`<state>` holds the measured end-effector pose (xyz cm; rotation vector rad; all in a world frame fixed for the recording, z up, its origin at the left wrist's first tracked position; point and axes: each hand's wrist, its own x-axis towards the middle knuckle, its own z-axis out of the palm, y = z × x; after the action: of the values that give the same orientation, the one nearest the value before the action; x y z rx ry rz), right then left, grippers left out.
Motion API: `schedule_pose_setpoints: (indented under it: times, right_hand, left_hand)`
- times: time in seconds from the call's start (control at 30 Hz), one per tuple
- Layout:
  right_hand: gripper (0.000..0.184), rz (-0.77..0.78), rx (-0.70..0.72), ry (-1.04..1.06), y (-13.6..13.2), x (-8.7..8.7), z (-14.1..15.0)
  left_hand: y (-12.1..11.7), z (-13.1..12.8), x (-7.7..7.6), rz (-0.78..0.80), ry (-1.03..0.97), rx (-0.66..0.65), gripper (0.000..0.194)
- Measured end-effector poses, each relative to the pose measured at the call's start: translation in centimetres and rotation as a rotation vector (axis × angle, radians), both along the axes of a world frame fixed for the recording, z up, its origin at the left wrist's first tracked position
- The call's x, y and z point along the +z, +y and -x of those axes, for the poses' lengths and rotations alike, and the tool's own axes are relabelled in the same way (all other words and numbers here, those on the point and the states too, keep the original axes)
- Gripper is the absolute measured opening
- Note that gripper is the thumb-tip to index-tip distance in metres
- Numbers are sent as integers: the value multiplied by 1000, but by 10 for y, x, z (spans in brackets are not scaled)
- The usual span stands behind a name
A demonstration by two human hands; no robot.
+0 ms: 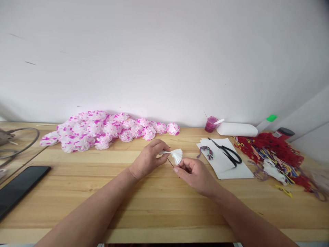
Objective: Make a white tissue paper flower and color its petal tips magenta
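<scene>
My left hand pinches a folded white paper fan over the middle of the wooden table. A thin dark wire runs from the fan's centre down to my right hand, whose fingers are closed on it. Both hands hover just above the tabletop, close together. A heap of white-and-pink paper flowers lies along the wall behind my left hand.
Black scissors and a small bundle of wires lie on white paper sheets at right. Behind them stand a pink cup, a white container and a tangle of red and coloured ties. A phone lies at left.
</scene>
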<state>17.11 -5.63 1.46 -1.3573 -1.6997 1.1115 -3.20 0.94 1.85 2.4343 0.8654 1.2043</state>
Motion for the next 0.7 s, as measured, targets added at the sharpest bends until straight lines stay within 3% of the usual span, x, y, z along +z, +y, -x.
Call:
schedule_pose_setpoints:
  times: [0.17, 0.37, 0.5, 0.7]
  right_hand:
    - [14, -67, -26, 25, -3, 6, 1]
    - [7, -373, -52, -87, -7, 10, 1]
    - [4, -515, -98, -127, -3, 9, -5]
    - [8, -534, -109, -116, 5, 12, -15]
  left_hand:
    - [1, 0, -1, 17, 30, 18, 8]
    - [0, -2, -1, 22, 58, 32, 9]
    - [-1, -2, -1, 37, 84, -30, 12]
    - [-6, -3, -3, 155, 147, -174, 15]
